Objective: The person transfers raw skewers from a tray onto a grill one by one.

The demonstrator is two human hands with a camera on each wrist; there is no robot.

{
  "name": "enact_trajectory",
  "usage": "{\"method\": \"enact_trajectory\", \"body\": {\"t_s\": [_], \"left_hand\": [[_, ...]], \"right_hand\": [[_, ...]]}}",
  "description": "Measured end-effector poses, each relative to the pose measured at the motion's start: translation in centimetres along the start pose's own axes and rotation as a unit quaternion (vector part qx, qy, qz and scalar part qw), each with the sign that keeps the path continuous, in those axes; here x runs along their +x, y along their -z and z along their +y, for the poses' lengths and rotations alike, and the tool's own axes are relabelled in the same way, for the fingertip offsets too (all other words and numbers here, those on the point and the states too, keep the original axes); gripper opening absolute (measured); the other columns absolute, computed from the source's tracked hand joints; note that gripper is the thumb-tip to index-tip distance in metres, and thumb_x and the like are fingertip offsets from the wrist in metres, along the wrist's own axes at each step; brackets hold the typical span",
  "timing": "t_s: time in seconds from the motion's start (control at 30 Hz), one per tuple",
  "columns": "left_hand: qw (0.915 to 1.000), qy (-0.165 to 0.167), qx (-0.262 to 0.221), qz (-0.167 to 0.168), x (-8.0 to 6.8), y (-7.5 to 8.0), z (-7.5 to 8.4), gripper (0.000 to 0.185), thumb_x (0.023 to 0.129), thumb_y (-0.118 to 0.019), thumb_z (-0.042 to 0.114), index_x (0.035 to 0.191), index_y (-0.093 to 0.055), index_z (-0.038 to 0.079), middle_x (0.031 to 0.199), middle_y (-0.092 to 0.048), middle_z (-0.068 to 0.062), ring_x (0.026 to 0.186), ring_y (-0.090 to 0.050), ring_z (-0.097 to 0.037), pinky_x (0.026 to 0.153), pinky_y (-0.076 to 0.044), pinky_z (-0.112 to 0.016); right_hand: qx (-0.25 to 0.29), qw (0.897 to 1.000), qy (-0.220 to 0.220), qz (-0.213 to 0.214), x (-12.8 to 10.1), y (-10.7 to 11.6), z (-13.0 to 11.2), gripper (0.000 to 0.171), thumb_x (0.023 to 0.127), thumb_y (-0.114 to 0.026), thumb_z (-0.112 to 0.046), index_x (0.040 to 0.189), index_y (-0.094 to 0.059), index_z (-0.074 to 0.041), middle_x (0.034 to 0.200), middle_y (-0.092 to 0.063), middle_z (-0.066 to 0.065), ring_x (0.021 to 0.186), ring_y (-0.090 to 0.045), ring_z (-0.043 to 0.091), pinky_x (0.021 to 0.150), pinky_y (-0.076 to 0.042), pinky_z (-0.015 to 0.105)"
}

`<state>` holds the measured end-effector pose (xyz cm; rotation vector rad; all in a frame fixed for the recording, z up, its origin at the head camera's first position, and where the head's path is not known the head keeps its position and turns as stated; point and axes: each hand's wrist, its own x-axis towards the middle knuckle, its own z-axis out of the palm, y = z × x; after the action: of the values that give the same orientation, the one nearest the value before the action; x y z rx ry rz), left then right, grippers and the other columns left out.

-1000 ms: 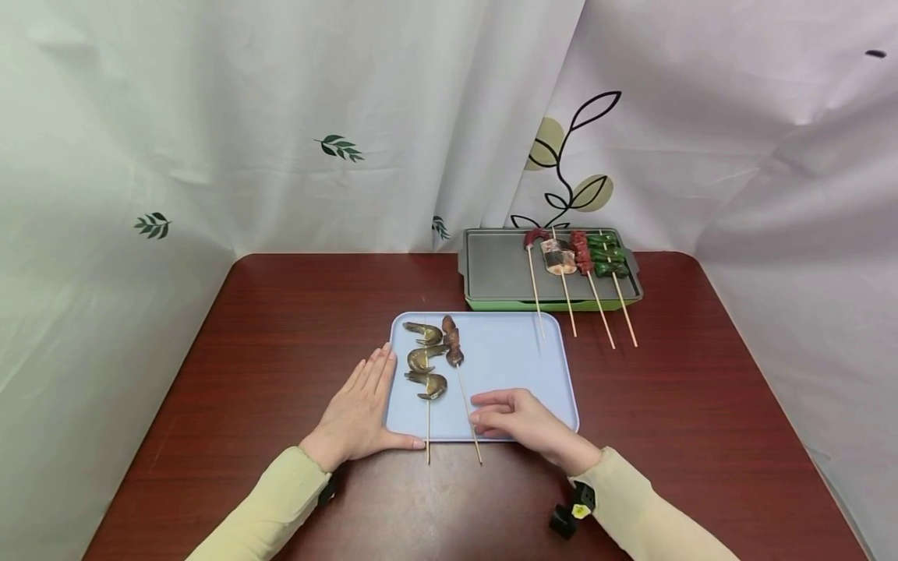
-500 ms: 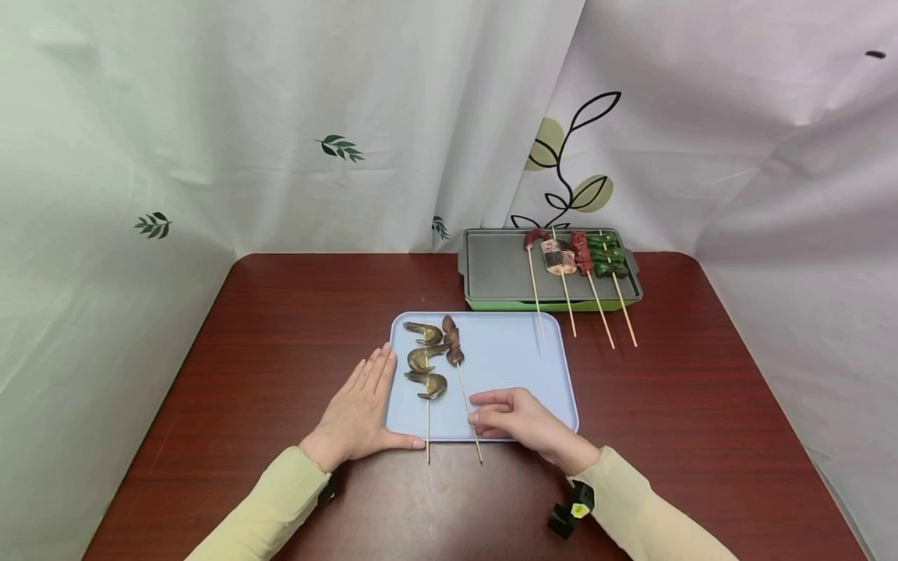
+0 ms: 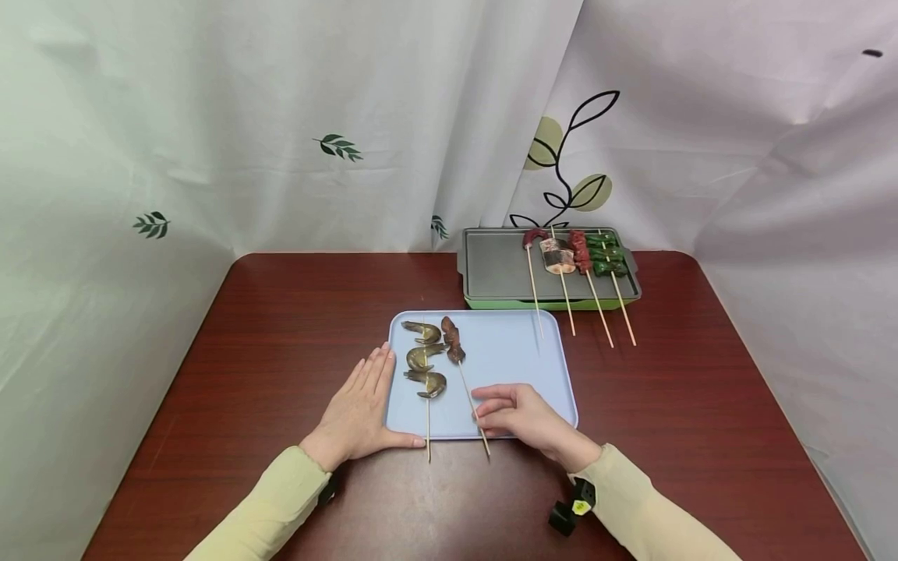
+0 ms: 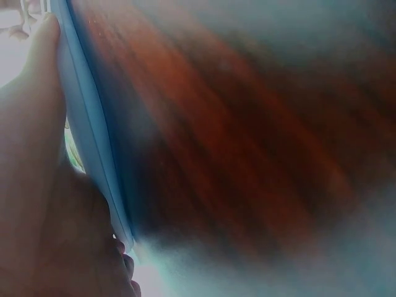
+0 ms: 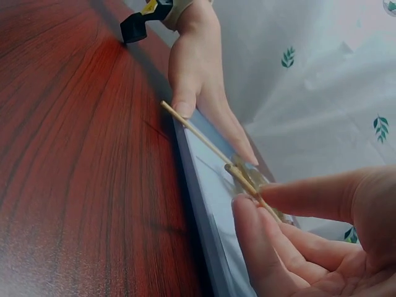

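A light blue tray (image 3: pixel 512 351) lies on the dark red table. On its left part are a shrimp skewer (image 3: pixel 423 360) and a dark meat skewer (image 3: pixel 452 343). My left hand (image 3: pixel 361 409) lies flat on the table against the tray's left edge (image 4: pixel 86 124), its thumb along the front rim. My right hand (image 3: pixel 486 417) pinches the meat skewer's stick between thumb and fingers near the tray's front edge. The right wrist view shows that stick (image 5: pixel 204 142) raised off the tray rim (image 5: pixel 204 216), held by my right hand (image 5: pixel 266 210), with my left hand (image 5: pixel 198 80) beyond.
A green-rimmed grill pan (image 3: pixel 494 269) stands at the back right of the table. Several skewers (image 3: pixel 575 253) of meat and green vegetable lie on its right side, and their sticks reach over its front rim. White curtains close in the table on all sides.
My right hand has taken hold of the meat skewer's stick, and the stick's near end has swung slightly right. The left hand has stayed put.
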<state>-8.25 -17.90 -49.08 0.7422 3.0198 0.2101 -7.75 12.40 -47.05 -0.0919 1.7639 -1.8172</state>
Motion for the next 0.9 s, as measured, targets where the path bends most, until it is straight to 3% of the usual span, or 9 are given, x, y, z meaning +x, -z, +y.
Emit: {"method": "enact_trajectory", "body": {"t_s": [0.47, 0.9], "left_hand": [[0.9999, -0.006, -0.003, 0.016, -0.04, 0.48, 0.19, 0.143, 0.067, -0.056, 0.095, 0.155, -0.024, -0.012, 0.164, -0.017, -0.028, 0.151, -0.020, -0.038, 0.121, -0.020, -0.047], [1.0000, -0.004, 0.001, 0.008, -0.07, 0.64, 0.25, 0.143, 0.067, -0.055, 0.096, 0.156, -0.022, -0.012, 0.164, -0.016, -0.028, 0.151, -0.019, -0.037, 0.122, -0.018, -0.046]], "right_hand": [[-0.010, 1.000, 0.003, 0.003, -0.02, -0.01, 0.05, 0.051, 0.087, -0.067, 0.007, 0.137, -0.055, 0.013, 0.097, -0.069, 0.013, 0.081, -0.068, 0.017, 0.070, -0.061, 0.033], [-0.007, 1.000, 0.014, 0.007, -0.08, 0.05, 0.25, 0.052, 0.086, -0.067, 0.008, 0.136, -0.055, 0.013, 0.096, -0.068, 0.013, 0.078, -0.067, 0.016, 0.066, -0.061, 0.033]]}}
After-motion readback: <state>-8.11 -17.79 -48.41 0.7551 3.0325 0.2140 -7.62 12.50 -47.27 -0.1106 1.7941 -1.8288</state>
